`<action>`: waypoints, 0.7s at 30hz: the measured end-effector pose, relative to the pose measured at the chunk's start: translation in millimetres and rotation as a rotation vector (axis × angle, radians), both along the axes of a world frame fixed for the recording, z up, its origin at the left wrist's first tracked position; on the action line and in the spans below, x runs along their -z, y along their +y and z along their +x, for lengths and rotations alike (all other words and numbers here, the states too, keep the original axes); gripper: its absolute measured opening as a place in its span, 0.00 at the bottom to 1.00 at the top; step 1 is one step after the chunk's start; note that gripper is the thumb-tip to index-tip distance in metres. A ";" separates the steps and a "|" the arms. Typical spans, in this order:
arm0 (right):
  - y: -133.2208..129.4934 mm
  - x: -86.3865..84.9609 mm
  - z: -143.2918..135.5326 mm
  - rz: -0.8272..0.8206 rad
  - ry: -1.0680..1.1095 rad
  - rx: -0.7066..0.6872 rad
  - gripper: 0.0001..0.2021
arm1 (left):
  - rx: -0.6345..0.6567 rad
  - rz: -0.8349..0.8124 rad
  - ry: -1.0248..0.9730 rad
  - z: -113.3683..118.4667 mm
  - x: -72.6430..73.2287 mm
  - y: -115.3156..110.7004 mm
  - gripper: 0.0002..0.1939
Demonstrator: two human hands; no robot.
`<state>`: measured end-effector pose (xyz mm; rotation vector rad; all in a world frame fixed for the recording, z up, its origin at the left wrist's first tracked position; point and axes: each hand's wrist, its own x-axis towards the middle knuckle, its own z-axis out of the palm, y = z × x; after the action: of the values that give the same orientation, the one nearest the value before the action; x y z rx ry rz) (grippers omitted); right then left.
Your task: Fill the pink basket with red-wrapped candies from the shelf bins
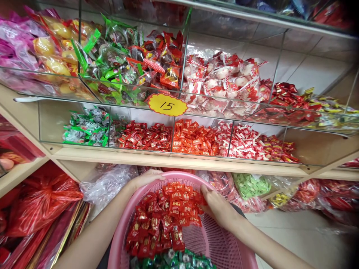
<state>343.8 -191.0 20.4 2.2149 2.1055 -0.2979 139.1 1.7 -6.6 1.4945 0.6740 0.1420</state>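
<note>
A pink plastic basket (123, 209) fills the lower middle. My left hand (147, 178) grips its far rim at the upper left, fingers lying along the edge. Inside are dark red candies (144, 224), orange-red candies (181, 201) and green-wrapped candies (179, 259). My right hand (217, 205) reaches over the basket's right side, its fingers bent around orange-red candies at the right edge of the heap. Its palm side is hidden.
Ahead, a shelf (179, 160) holds clear bins of wrapped candies, with a yellow price tag (167, 104) marked 15 above. A red plastic bag (46, 203) lies at the left. Bagged candies (251, 185) sit beneath the shelf, beside the tiled floor (291, 231).
</note>
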 end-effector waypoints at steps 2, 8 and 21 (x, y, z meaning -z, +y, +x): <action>-6.2 7.9 0.3 -0.028 0.035 -0.014 0.21 | 0.005 -0.007 0.004 0.4 0.1 0.5 0.18; -6.5 23.3 -5.9 -0.024 0.037 -0.060 0.27 | -0.011 0.001 -0.006 0.6 0.9 0.3 0.18; 1.4 32.6 -17.4 0.023 -0.170 -0.043 0.27 | -0.008 -0.012 -0.013 -0.9 3.4 0.4 0.17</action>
<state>326.4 -189.6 -12.2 2.1206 2.0730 -0.0791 138.2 2.1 -10.0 1.4787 0.6699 0.1537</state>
